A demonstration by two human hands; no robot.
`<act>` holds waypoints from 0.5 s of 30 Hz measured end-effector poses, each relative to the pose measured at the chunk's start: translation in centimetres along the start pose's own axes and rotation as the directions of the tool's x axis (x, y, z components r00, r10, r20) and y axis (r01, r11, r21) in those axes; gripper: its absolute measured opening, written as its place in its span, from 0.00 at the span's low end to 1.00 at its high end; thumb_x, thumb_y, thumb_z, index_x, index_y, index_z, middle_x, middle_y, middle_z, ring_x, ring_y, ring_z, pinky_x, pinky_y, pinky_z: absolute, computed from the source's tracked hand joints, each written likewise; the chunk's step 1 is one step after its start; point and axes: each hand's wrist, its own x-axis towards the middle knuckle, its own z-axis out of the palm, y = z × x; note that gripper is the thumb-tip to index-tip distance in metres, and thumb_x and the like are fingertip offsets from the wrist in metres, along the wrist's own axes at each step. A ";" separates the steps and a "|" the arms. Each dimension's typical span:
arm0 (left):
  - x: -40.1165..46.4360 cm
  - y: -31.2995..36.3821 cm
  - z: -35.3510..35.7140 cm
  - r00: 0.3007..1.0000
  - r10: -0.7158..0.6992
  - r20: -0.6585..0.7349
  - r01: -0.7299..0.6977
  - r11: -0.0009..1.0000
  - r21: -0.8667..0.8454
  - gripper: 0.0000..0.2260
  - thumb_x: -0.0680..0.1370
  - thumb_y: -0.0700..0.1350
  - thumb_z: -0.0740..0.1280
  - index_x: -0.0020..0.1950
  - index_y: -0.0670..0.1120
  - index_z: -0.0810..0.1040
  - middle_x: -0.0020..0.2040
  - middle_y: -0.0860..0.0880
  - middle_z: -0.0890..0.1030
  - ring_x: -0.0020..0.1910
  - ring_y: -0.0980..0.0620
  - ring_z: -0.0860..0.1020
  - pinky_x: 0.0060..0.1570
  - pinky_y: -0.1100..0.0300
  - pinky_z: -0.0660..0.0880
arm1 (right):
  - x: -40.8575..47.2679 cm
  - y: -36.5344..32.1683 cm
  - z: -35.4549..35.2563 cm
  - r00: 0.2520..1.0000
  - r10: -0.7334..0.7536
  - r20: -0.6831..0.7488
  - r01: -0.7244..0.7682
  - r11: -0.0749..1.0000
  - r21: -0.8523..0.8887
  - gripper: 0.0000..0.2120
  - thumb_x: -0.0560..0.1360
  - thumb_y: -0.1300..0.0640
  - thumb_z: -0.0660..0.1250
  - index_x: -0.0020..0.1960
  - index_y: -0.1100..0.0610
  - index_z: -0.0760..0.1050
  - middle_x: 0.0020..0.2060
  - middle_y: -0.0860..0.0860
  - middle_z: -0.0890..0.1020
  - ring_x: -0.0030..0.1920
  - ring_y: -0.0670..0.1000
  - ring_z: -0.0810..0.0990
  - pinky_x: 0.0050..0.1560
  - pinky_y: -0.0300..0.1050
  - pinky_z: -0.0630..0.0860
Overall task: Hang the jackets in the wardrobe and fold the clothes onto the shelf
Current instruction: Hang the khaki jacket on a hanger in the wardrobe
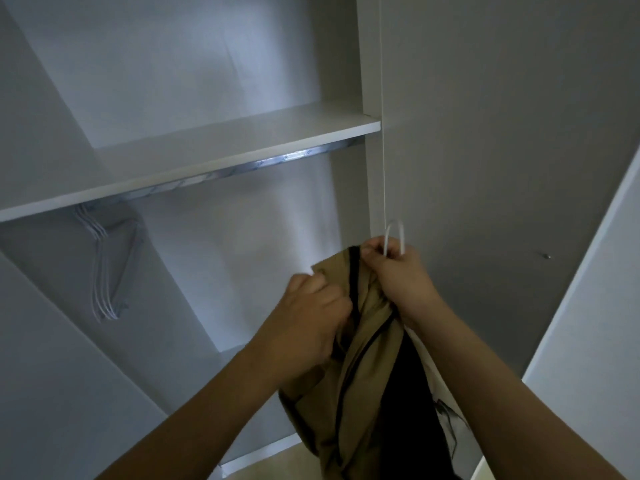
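My right hand point(398, 271) has its grip closed round the neck of a white hanger point(394, 233), whose hook stands up above my knuckles, and pinches the collar of the tan jacket point(363, 358) against it; my left hand point(311, 313) has its grip curled into the jacket's tan cloth just beside the black zip line, apparently settling the shoulder on the hanger. The jacket hangs straight down from both grips, long axis vertical, dark lining showing at its open front, in front of the wardrobe's right-hand panel point(485, 168). The relation that governs the coming move: the metal rail point(242, 169) runs just under the shelf point(207, 157), above and to the left of the hook, its long axis crossing the wardrobe from lower left to upper right in this view. My right hand is the nearer to the rail's free right stretch and already carries the hook — so, in my judgement, it should lift and swing left, hook mouth turned across the rail. A cluster of empty white hangers point(104, 265) occupies the rail's left end, well apart from the jacket. Whether both shoulders are seated on the hanger I cannot tell — the cloth hides its arms.
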 end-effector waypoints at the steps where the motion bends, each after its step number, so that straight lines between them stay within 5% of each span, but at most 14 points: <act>1: -0.4 0.1 0.0 0.999 0.044 0.014 -0.044 0.998 -0.049 0.12 0.67 0.39 0.53 0.36 0.47 0.76 0.35 0.51 0.74 0.40 0.52 0.68 0.44 0.59 0.62 | 0.6 -0.2 -0.1 0.999 0.035 -0.039 -0.033 0.998 0.044 0.08 0.77 0.57 0.66 0.40 0.51 0.79 0.35 0.49 0.81 0.39 0.48 0.79 0.40 0.39 0.74; 4: -1.2 -1.1 -0.4 0.995 0.101 0.029 -0.096 0.987 -0.131 0.11 0.72 0.37 0.57 0.39 0.48 0.77 0.37 0.53 0.75 0.41 0.54 0.68 0.45 0.57 0.66 | 1.1 -0.4 0.5 1.000 -0.018 -0.007 0.018 1.000 -0.018 0.09 0.77 0.57 0.65 0.39 0.51 0.78 0.33 0.48 0.78 0.34 0.46 0.76 0.33 0.32 0.72; 6: -1.4 -2.2 -0.8 0.993 -0.103 0.056 0.115 0.951 -0.289 0.05 0.76 0.45 0.62 0.42 0.51 0.77 0.40 0.56 0.76 0.44 0.54 0.71 0.47 0.55 0.70 | 1.1 -0.4 0.9 0.995 -0.076 0.065 0.079 0.995 -0.052 0.11 0.78 0.57 0.65 0.37 0.50 0.77 0.32 0.46 0.78 0.35 0.45 0.76 0.38 0.35 0.74; 7: -1.3 -2.7 -1.0 0.953 -0.291 0.087 0.298 0.840 -0.454 0.04 0.75 0.50 0.62 0.44 0.52 0.76 0.44 0.56 0.77 0.48 0.54 0.72 0.50 0.55 0.71 | 1.2 -0.6 1.0 0.991 -0.090 0.098 0.094 0.995 -0.041 0.11 0.78 0.57 0.65 0.37 0.49 0.77 0.32 0.45 0.78 0.36 0.45 0.76 0.42 0.38 0.74; 9: -0.7 -3.8 -1.3 0.785 -0.550 0.284 0.550 0.410 -0.727 0.11 0.73 0.54 0.65 0.54 0.54 0.73 0.56 0.55 0.77 0.59 0.57 0.73 0.60 0.59 0.71 | 1.5 -1.2 0.9 0.984 -0.112 0.141 0.115 0.993 -0.010 0.11 0.78 0.57 0.65 0.38 0.48 0.78 0.32 0.42 0.79 0.37 0.43 0.77 0.45 0.39 0.75; 11: 0.4 -4.9 -1.0 0.702 -0.507 0.501 0.632 0.118 -0.766 0.19 0.71 0.54 0.67 0.61 0.54 0.73 0.60 0.55 0.78 0.62 0.58 0.74 0.59 0.63 0.72 | 1.7 -1.7 0.9 0.974 -0.138 0.177 0.141 0.990 -0.006 0.11 0.78 0.57 0.65 0.39 0.48 0.78 0.33 0.42 0.80 0.38 0.41 0.78 0.46 0.39 0.76; 15: 2.8 -5.3 -0.6 0.647 -0.406 0.646 0.704 -0.008 -0.710 0.19 0.71 0.52 0.72 0.59 0.45 0.82 0.54 0.47 0.84 0.54 0.48 0.82 0.53 0.59 0.77 | 1.6 -1.7 1.6 0.954 -0.172 0.245 0.188 0.981 -0.043 0.07 0.79 0.57 0.65 0.45 0.48 0.80 0.44 0.48 0.83 0.48 0.48 0.81 0.52 0.44 0.77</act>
